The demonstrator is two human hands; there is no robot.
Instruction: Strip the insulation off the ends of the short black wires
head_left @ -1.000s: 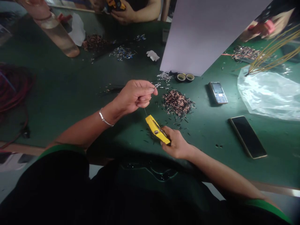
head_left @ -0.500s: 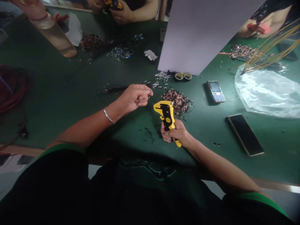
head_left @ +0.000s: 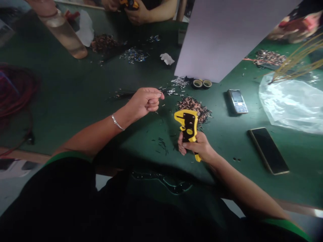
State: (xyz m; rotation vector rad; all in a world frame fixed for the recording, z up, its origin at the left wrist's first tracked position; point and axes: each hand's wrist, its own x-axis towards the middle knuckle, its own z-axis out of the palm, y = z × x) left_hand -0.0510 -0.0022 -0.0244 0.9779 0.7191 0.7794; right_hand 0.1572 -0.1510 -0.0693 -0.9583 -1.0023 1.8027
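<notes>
My left hand point(head_left: 148, 102) is closed in a pinch above the table. Whatever its fingertips hold is too small to make out. Behind and beneath it lie thin black wires point(head_left: 122, 94) with bright ends. My right hand point(head_left: 200, 146) wraps round the handles of a yellow and black wire stripper point(head_left: 189, 127). The tool's head points up and left, with its jaws apart from my left hand. Just beyond the stripper sits a heap of copper and black wire clippings point(head_left: 191, 105). Small silvery terminals point(head_left: 179, 81) are piled farther back.
Two tape rolls point(head_left: 202, 83) stand by a white upright board point(head_left: 209, 40). To the right are a keypad phone point(head_left: 237, 101), a smartphone point(head_left: 268, 151) and a plastic bag point(head_left: 290, 104). A bottle point(head_left: 67, 37) is at far left. Co-workers' hands point(head_left: 138, 13) work across the table.
The view has shifted slightly, so the table's things appear farther right. My right hand and the wire stripper have moved a little right, away from my left hand, which stays pinched.
</notes>
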